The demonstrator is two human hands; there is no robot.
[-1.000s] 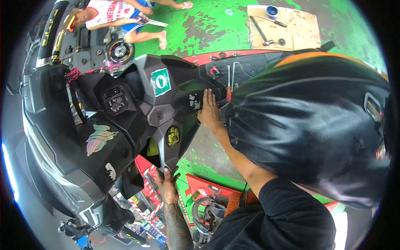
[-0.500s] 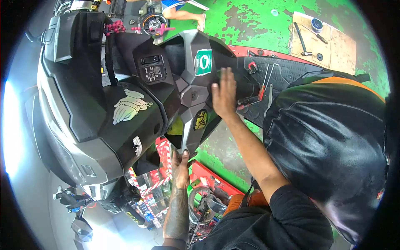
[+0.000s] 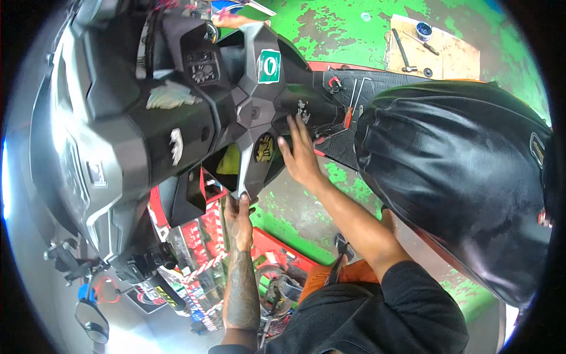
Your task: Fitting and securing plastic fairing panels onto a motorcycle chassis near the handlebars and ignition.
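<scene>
Black plastic, the scooter's centre panel (image 3: pixel 255 113) sits between the front bodywork (image 3: pixel 159 133) and the covered seat (image 3: pixel 448 165); my left hand (image 3: pixel 238 219) has its lower tip pinched between thumb and fingers, while my right hand (image 3: pixel 304 159) is spread wide around nothing, and I cannot tell whether its fingertips press the panel. Pulling hard on that one tip might crack the plastic; a slip of my right hand could knock the red-handled screwdriver (image 3: pixel 348 117) off the footboard (image 3: pixel 382 84).
</scene>
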